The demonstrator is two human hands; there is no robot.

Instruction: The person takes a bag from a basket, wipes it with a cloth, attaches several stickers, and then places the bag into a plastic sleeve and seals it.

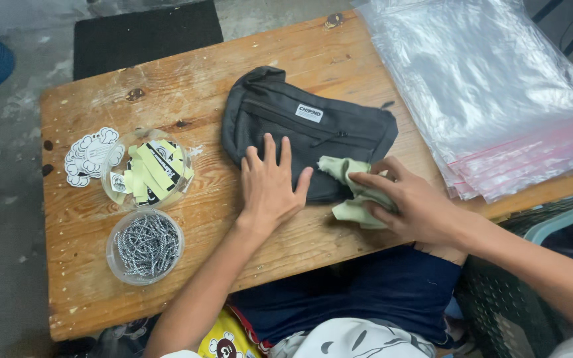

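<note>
A dark grey zipped pouch bag [313,122] with a small white label lies flat in the middle of a worn wooden table [187,86]. My left hand [270,182] rests palm down on the bag's near left edge, fingers spread. My right hand [409,202] grips a crumpled pale green cloth [353,192] and presses it against the bag's near right corner.
A clear round tub of yellow-and-black tags [147,171] and a clear tub of metal ball chains [146,245] stand at the left. White cartoon stickers [87,156] lie beside them. A stack of clear zip bags [499,93] covers the right end. A dark crate [532,265] sits at lower right.
</note>
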